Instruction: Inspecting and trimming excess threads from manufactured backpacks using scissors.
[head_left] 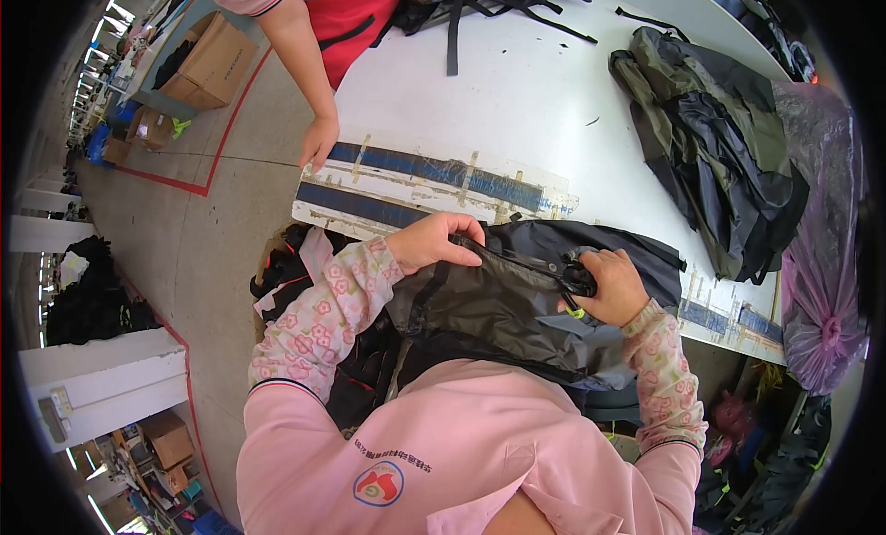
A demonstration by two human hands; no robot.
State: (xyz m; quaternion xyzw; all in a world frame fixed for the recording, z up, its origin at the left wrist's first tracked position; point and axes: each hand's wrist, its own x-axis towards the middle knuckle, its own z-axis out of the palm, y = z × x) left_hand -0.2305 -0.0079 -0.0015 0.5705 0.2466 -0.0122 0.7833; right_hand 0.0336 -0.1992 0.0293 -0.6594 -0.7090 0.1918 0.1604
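A dark grey and black fabric bag [517, 300] lies across the near edge of the table and against my front. My left hand [438, 243] pinches its upper edge between thumb and fingers. At the right end of that edge, my right hand [611, 286] is closed round a gathered black part of the bag. A small yellow-green piece [575, 312] shows just below those fingers. The bag's edge runs fairly straight between both hands. What lies inside my right palm is hidden.
Across the white table [526, 101], another person's hand [320, 143] rests by a board with dark blue strips [434, 171]. An olive and black bag [711, 138] lies at right, beside a purple plastic sack [826, 258]. Dark cloth pieces [365, 369] pile up at my left.
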